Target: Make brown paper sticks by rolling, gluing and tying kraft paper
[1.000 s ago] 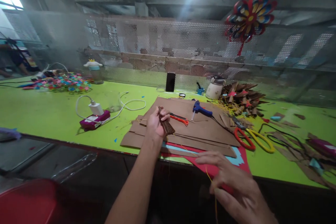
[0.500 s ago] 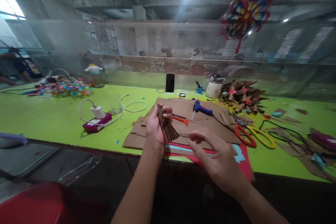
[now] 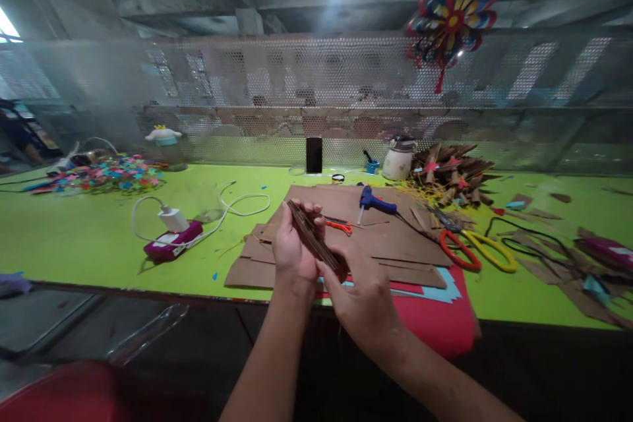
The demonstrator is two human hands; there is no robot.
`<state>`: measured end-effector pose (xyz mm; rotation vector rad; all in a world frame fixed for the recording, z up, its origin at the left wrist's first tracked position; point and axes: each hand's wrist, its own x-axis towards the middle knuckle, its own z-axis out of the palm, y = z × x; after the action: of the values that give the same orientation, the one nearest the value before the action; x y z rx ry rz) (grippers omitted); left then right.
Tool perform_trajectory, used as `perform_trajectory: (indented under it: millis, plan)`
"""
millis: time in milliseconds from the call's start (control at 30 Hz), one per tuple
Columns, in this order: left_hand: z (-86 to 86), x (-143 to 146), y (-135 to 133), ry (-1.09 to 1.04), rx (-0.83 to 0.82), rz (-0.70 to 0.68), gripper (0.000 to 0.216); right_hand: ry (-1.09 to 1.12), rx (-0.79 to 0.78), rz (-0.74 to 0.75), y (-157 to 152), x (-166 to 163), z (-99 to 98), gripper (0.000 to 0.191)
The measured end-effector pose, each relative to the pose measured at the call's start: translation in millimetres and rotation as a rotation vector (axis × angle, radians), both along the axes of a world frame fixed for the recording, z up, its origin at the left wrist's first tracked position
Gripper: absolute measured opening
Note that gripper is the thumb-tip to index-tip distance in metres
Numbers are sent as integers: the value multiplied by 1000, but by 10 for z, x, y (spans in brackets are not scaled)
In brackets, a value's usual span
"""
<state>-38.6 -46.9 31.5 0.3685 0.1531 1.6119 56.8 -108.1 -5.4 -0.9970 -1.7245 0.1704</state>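
Note:
A bundle of thin brown cardboard pieces point(image 3: 312, 235), pressed together in layers, lies slanted across the palm of my left hand point(image 3: 291, 256), whose fingers curl round its upper end. My right hand point(image 3: 363, 293) closes on the lower end, thumb in front and fingers mostly hidden behind. Under and beyond both hands lie flat brown cardboard sheets point(image 3: 405, 237), with red paper point(image 3: 435, 323) and light-blue paper point(image 3: 448, 290) beneath them. An orange-handled tool point(image 3: 339, 225) rests just past the bundle. A blue glue gun point(image 3: 378, 201) lies farther back on the sheets.
Red-and-yellow-handled scissors point(image 3: 462, 250) lie to the right, before a pile of brown cardboard cones point(image 3: 455, 175). A purple power strip point(image 3: 173, 241) with a white cable stands left. Behind are a black phone point(image 3: 314, 155), a white jug point(image 3: 398, 159) and a mesh partition point(image 3: 277, 79).
My right hand has moved left and taken the lower end of the cardboard bundle. The bundle's fanned lower end is now squeezed together. The view has shifted slightly right.

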Motion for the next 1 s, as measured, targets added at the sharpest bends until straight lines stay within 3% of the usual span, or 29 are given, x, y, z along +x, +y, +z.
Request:
perform_trajectory:
  millis: [133,267,433,500,567,633,700,800,900,1000]
  plan:
    - [-74,82,-24,104,-60,35,34,16,43,-20,94,51,-58,15]
    - [-252,166,-104,290,-59,-19,27,21,75,-32,203,128,-104,15]
    - [-431,-29,-377,786,-39,-170,27,-72,81,-1,295,421,-175,14]
    - [-336,-218,-500,1070,-43,-239,28,-145,66,64,339,607,-171,12]
    - [-126,-408,-547,1265,47,-177,27,-228,38,161,382,790,-128,10]
    - [132,-542,-466,1380,161,-29,24,-293,4,275,411,937,-44,9]
    - [335,-589,-264,1449,265,-37,24,-323,-25,378,420,1029,68,10]
    - [407,-521,116,1459,344,-309,27,-326,-69,462,398,1088,229,13]
    - [255,-376,366,1412,331,-693,27,-318,-116,529,373,1124,315,15]
    - [77,-215,395,1355,283,-990,23,-313,-157,580,387,1172,331,14]
